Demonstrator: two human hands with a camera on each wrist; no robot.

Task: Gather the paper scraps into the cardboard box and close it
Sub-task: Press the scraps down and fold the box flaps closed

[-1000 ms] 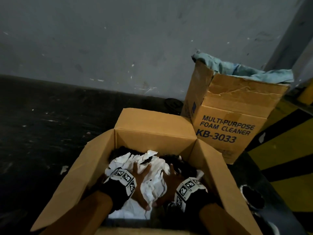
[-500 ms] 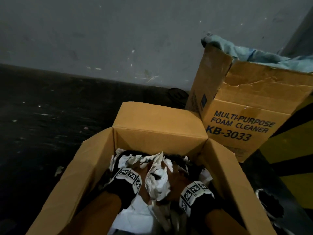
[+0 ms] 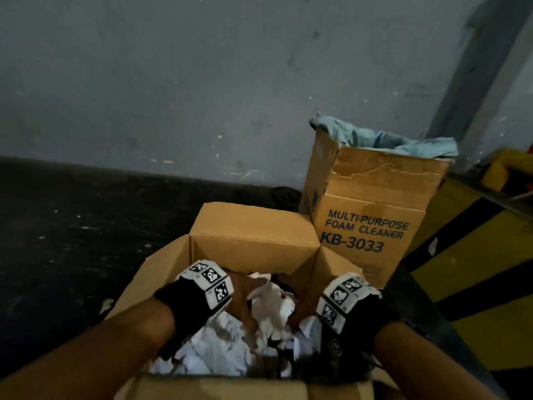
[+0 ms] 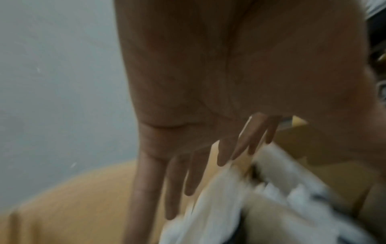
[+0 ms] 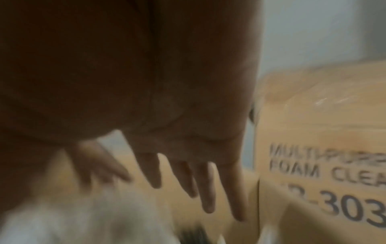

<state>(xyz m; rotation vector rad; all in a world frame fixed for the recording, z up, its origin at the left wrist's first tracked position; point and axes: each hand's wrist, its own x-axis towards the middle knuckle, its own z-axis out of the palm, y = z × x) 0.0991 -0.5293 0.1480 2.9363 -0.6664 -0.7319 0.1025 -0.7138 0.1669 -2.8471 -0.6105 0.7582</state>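
Observation:
An open cardboard box stands on the floor with its flaps spread, and white paper scraps lie piled inside. My left hand and right hand are over the box, palms facing each other. A crumpled clump of paper sits pressed between them. In the left wrist view my left hand has straight, spread fingers against the paper. My right hand also shows straight fingers, with blurred paper below.
A taller box marked MULTI-PURPOSE FOAM CLEANER stands close behind on the right, lined with a pale blue bag. A grey wall rises behind. One paper scrap lies on the dark floor at left. Yellow-black stripes mark the right.
My hands were flat on the paper deep in the box. They came together round a clump and have risen with it towards the rim.

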